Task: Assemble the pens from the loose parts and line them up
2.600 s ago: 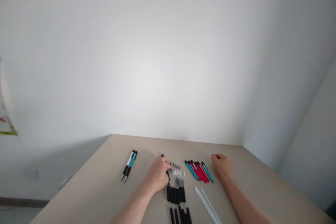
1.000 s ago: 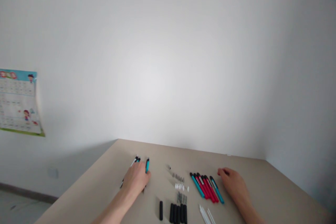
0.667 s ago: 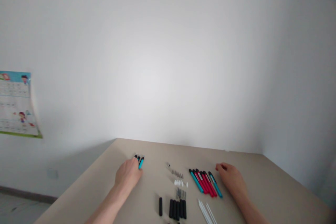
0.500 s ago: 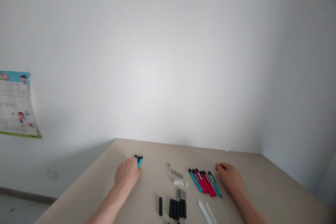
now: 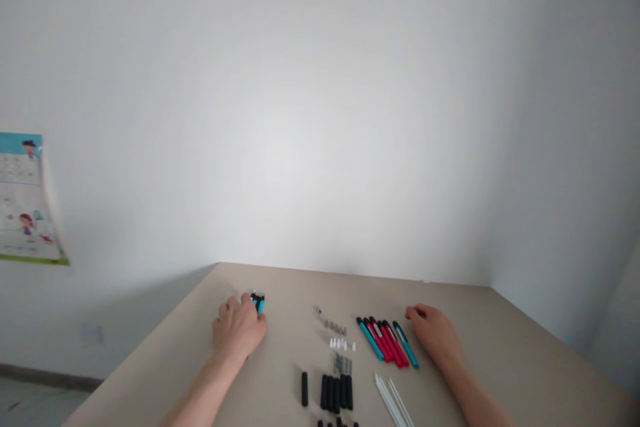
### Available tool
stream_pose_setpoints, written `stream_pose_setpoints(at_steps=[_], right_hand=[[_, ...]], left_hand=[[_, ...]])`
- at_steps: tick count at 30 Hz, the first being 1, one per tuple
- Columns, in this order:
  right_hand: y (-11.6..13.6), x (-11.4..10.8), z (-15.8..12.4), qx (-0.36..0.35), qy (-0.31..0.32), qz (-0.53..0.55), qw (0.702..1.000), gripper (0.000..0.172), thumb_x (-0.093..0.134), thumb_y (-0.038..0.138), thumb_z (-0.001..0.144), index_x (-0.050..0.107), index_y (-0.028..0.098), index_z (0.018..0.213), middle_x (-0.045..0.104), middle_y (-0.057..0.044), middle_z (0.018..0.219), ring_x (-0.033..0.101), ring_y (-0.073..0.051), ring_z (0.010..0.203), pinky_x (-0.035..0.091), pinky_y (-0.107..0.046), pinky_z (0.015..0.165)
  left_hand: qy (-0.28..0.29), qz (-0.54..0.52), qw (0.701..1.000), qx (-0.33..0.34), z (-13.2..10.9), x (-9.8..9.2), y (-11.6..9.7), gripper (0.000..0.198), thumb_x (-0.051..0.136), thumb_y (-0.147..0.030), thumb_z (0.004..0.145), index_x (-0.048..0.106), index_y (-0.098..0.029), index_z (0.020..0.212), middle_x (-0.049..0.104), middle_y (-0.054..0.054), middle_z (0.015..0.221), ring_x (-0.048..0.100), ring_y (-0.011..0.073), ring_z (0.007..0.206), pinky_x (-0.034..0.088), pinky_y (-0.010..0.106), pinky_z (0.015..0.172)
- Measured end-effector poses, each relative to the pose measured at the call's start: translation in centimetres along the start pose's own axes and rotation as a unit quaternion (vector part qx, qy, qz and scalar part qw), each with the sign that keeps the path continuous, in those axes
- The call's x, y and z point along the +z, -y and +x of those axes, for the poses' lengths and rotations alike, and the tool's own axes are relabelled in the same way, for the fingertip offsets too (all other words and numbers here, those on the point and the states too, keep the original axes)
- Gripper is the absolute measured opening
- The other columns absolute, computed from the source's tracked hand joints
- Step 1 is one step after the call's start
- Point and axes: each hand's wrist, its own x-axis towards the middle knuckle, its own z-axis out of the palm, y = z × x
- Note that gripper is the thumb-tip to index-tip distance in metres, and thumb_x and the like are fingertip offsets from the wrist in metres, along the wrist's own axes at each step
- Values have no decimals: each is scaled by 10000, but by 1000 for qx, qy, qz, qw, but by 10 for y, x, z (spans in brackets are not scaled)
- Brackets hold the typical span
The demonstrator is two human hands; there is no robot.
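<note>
My left hand (image 5: 239,328) is over a small group of blue pens with black tops (image 5: 259,301) at the far left of the table. Its fingers are bent and spread apart, and the thumb lies beside the pens; the hand hides their lower ends. On the right, my right hand (image 5: 434,332) rests on the table with its fingers curled in, and nothing shows in them. Closest to it is a blue pen (image 5: 405,345), at the end of a row of red pens (image 5: 389,343) with black tops. Another blue pen (image 5: 370,339) lies at the row's left.
Between my hands lie small metal tips (image 5: 335,327), white plugs (image 5: 339,345), springs (image 5: 343,364) and black grips (image 5: 337,393), with one black grip (image 5: 305,389) apart. Thin white refills (image 5: 393,401) lie nearer me. The table (image 5: 285,320) meets a wall; a poster (image 5: 25,200) hangs left.
My left hand's fingers have spread and lifted around the blue pens. My right hand keeps its place beside the row of pens. The view has shifted slightly.
</note>
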Motion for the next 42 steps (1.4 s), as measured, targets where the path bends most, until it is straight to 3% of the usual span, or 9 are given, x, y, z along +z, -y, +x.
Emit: stream_pose_setpoints(at_steps=[3, 9, 15, 22, 28, 42], right_hand=[[1, -1, -1, 0, 1, 1, 1000, 341, 404, 300, 858, 714, 178, 786, 713, -99, 812, 658, -234, 794, 416, -267, 652], [3, -3, -1, -1, 2, 7, 1000, 337, 408, 282, 859, 717, 171, 786, 716, -100, 805, 660, -220, 780, 412, -255, 645], [5, -3, -3, 3, 1, 7, 1000, 338, 407, 285, 853, 717, 168, 789, 714, -100, 789, 662, -226, 778, 414, -260, 645], [5, -2, -4, 5, 0, 11, 1000, 340, 408, 305, 848, 716, 177, 780, 710, -88, 763, 659, -221, 762, 416, -258, 643], [5, -2, -3, 0, 0, 7, 1000, 340, 410, 295, 847, 719, 173, 773, 714, -92, 781, 657, -222, 770, 413, -259, 644], [13, 0, -6, -4, 16, -32, 999, 312, 430, 306, 850, 707, 187, 770, 723, -100, 824, 672, -242, 808, 423, -270, 651]], left_hand=[[-9, 4, 1000, -10, 0, -1, 0, 304, 519, -316, 839, 564, -106, 1054, 586, 178, 1027, 540, 354, 1035, 468, 428, 780], [-18, 2, 1000, -13, 1, -3, 0, 254, 509, -239, 828, 569, -126, 1048, 573, 168, 1036, 526, 341, 1041, 456, 400, 768], [-7, -5, 1000, -4, 1, 1, 3, 322, 541, -342, 825, 595, -126, 1057, 585, 176, 1023, 530, 356, 1038, 456, 429, 782], [5, -6, 999, 38, 4, 6, 1, 219, 557, -317, 824, 687, -171, 925, 582, 157, 1065, 514, 331, 1043, 458, 394, 774], [-14, 5, 1000, 14, 4, 3, 3, 230, 556, -275, 814, 704, -151, 940, 568, 165, 1086, 496, 335, 1056, 455, 394, 786], [-10, 6, 1000, 15, 2, 5, 0, 235, 483, -171, 845, 569, -120, 1058, 607, 162, 1001, 582, 314, 1001, 476, 407, 755]])
